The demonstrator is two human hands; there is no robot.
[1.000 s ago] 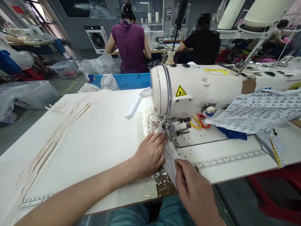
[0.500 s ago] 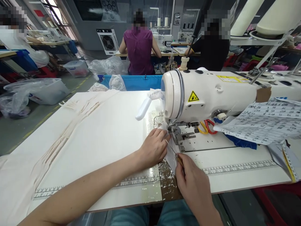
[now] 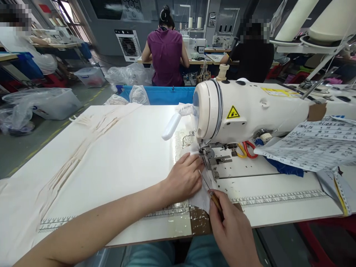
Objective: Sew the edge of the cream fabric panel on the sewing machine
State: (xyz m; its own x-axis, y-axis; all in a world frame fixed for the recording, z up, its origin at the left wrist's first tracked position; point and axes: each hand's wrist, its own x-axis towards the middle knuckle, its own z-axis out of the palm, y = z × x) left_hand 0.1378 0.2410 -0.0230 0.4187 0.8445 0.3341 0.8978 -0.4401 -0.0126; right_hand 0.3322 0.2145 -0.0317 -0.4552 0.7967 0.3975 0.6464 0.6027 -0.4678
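Note:
A white sewing machine (image 3: 244, 111) stands at the right of the worktable, with a strip of thin white fabric (image 3: 202, 200) running under its presser foot (image 3: 204, 150). My left hand (image 3: 185, 177) is closed on this fabric just in front of the foot, fingers bent and close together. In my right hand (image 3: 232, 228) is an awl (image 3: 216, 202), gripped by its wooden handle. Its thin metal shaft points up and left over the cloth, with the tip close to my left fingers. My left thumb is mostly hidden.
Long pale fabric strips (image 3: 75, 157) lie along the table's left side. Red-and-yellow-handled scissors (image 3: 247, 150) and printed paper sheets (image 3: 314, 142) are at the machine's right. A printed ruler (image 3: 283, 198) runs along the front edge. Beyond a blue bin (image 3: 167, 95), other people sit working.
The awl and my right hand have moved slightly down, and more of the wooden handle shows. More white fabric is spread below my left hand. The camera view has shifted slightly.

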